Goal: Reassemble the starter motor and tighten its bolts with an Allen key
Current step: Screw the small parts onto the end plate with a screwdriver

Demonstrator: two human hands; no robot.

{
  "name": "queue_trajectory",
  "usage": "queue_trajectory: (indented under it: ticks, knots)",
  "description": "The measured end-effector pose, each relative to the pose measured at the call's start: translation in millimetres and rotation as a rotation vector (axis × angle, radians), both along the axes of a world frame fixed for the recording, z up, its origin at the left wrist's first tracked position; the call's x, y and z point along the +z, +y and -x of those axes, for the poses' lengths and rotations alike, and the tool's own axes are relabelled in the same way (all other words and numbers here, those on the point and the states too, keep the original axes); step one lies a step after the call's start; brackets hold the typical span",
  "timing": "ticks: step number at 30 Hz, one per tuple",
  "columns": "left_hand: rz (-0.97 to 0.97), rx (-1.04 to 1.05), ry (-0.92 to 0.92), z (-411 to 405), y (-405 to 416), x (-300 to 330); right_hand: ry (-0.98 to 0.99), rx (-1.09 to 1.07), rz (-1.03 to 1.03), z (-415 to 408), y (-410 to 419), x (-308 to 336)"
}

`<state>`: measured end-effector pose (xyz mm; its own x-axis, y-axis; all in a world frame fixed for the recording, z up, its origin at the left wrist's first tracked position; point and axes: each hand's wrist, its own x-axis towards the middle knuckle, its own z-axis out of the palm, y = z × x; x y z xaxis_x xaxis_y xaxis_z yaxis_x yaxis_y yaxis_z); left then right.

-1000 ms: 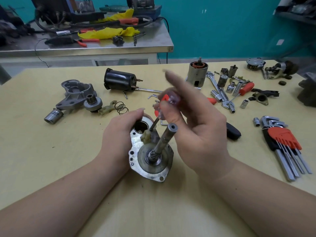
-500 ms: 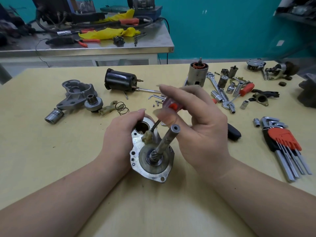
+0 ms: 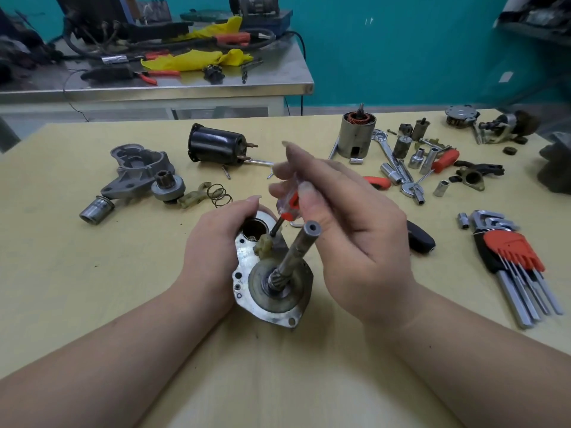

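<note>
On the yellow wooden table (image 3: 92, 304), near the middle, sits the shiny silver metal plate with a long grey shaft sticking up (image 3: 272, 291), part of the starter motor. Held from the left side by the left hand (image 3: 213, 251), fingers curled round the plate's edge, thumb by the round hole at the top. Above it, the right hand (image 3: 349, 230), pinching a small screwdriver with a clear and red handle (image 3: 287, 205) between thumb and fingertips, other fingers spread loosely. Dark tip of the screwdriver down beside a little pale yellow plastic piece (image 3: 262, 245) on the plate. Far off to the right, lying flat, a set of silver Allen keys in a red and black holder (image 3: 513, 257), not touched by either hand. Further back, a black round motor can (image 3: 216, 145) on its side, and a grey metal cylinder with copper wire on top (image 3: 357, 134) standing upright. To the left, a grey cast metal housing (image 3: 136, 168), a small wire spring (image 3: 221, 194) and a silver socket (image 3: 95, 210). Many more sockets and wrenches scattered at the back right.
</note>
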<state>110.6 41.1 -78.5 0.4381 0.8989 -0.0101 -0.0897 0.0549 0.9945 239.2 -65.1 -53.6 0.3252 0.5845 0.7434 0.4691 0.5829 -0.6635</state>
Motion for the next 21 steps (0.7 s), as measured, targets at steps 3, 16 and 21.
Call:
queue_trajectory:
  ticks: [3, 16, 21]
  knots:
    - [-0.063, -0.006, 0.021, -0.1, -1.4, -1.7, 0.003, -0.05, 0.008, 0.9, 0.8, 2.4]
    - [-0.241, -0.013, 0.222, 1.3, -2.0, 6.3, 0.05, -0.122, 0.014, -0.6, 2.8, 1.4]
    - [-0.022, 0.015, 0.019, -1.2, -3.9, 5.4, -0.015, -0.048, 0.053, -3.0, 2.6, -3.2]
